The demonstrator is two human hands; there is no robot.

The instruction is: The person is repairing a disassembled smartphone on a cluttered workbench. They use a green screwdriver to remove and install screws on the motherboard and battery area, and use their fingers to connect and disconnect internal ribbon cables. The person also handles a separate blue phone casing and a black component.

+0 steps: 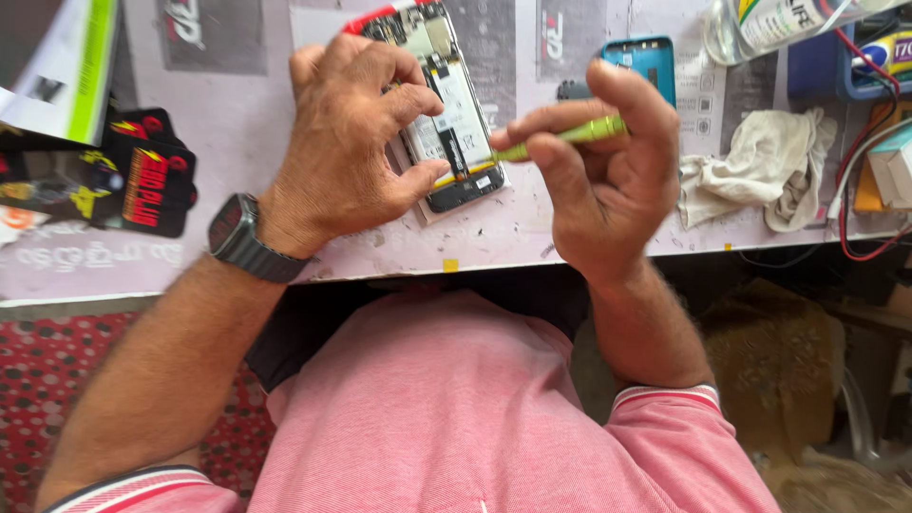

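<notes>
An opened phone (446, 104) lies on the pale bench with its back off and its inner boards and battery showing. My left hand (347, 142) rests over its left side and pins it down, thumb near the phone's lower end; a dark watch (242, 237) is on that wrist. My right hand (598, 171) grips a slim green screwdriver (560, 138), whose tip points left onto the lower part of the phone.
A blue phone back cover (641, 62) lies behind my right hand. A crumpled white cloth (760, 171) sits to the right, with red wires (860, 152) and a clear bottle (769, 24) beyond. Black packets (123, 176) lie at the left. The bench edge (456, 266) runs close to my chest.
</notes>
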